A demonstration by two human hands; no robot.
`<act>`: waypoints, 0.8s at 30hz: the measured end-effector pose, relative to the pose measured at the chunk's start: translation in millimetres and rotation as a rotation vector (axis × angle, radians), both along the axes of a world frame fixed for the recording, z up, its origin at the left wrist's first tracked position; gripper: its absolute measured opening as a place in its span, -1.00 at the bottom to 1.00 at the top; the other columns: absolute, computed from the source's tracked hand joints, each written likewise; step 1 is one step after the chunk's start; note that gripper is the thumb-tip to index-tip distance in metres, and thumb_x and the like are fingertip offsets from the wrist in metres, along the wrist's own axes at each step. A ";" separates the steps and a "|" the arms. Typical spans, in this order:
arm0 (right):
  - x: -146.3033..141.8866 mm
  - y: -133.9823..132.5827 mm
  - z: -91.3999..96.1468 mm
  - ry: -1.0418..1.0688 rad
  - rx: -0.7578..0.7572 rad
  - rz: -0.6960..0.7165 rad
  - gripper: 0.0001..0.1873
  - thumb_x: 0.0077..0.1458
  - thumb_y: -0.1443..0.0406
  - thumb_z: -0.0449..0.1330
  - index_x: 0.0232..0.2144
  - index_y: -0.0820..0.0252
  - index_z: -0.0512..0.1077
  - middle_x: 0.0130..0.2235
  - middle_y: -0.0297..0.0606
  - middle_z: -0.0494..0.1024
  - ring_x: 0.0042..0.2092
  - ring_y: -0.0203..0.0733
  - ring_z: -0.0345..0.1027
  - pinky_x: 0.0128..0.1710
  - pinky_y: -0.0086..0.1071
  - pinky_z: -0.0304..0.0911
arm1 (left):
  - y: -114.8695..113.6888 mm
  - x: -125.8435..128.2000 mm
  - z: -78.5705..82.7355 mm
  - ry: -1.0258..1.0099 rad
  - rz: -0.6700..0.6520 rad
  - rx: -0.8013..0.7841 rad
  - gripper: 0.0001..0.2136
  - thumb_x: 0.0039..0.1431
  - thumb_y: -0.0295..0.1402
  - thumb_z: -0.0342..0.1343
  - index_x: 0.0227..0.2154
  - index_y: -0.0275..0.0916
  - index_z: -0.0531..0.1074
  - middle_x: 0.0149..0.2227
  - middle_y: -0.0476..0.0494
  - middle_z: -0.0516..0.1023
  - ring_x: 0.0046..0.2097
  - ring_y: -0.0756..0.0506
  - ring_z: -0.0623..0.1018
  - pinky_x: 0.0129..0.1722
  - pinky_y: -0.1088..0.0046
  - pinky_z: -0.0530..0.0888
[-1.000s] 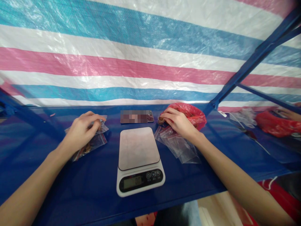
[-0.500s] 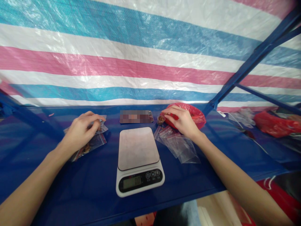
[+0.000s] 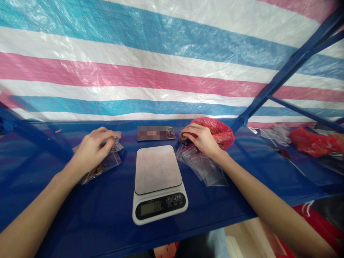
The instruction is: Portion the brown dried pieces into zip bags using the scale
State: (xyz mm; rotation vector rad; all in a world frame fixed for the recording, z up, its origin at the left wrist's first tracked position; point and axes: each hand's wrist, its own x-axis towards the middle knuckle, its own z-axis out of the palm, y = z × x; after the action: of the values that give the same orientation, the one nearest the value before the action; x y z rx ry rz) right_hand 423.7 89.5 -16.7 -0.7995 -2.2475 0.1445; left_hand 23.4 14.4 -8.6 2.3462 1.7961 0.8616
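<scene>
My left hand [image 3: 92, 152] pinches a small clear zip bag [image 3: 116, 143] between fingers and thumb, and most of that bag is hidden. Under the wrist lies another zip bag [image 3: 103, 167] holding brown pieces. My right hand [image 3: 201, 139] rests over a red plastic bag [image 3: 224, 134], its fingertips closing on a small jar [image 3: 183, 138] of brown contents, which is partly hidden. Below that hand lies a loose stack of clear zip bags [image 3: 201, 166]. Between my hands stands a white digital kitchen scale [image 3: 158, 172], touching neither hand; its display is lit.
All this lies on a blue tabletop [image 3: 94, 215]. A flat, pixelated item [image 3: 155, 133] lies behind the scale. A striped tarpaulin [image 3: 161, 82] and a blue metal frame [image 3: 290, 71] stand behind. A red bag [image 3: 313, 142] and a white cable [image 3: 268, 134] lie far right.
My right hand has slid left from the top of the red bag onto the small jar. My left hand has hardly moved.
</scene>
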 end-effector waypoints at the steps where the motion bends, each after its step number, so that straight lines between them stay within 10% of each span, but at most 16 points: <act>1: 0.1 -0.1 0.0 -0.004 0.000 0.000 -0.82 0.35 0.37 0.20 -0.19 0.14 0.64 -0.17 -0.16 0.68 -0.15 -0.09 0.55 -0.08 -0.18 0.48 | 0.1 -0.1 -0.3 0.001 0.000 0.000 -0.60 0.34 -0.24 -0.13 -0.16 -0.27 0.63 -0.17 -0.19 0.66 -0.09 -0.18 0.59 0.03 0.26 0.46; 24: 6.5 -4.5 3.4 0.053 -0.071 -0.080 -0.35 0.05 0.61 -0.01 0.09 0.12 0.55 -0.11 -0.22 0.70 -0.02 -0.03 0.55 0.13 -0.05 0.41 | 0.4 -2.4 -2.5 0.010 0.006 0.002 -0.59 0.35 -0.23 -0.13 -0.17 -0.26 0.63 -0.16 -0.20 0.67 -0.10 -0.19 0.60 0.02 0.25 0.46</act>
State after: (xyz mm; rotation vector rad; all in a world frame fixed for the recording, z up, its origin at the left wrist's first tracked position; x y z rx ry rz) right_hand 430.3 85.0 -13.4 -0.9114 -2.1676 0.2058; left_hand 21.0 14.8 -11.1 2.3517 1.8079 0.8548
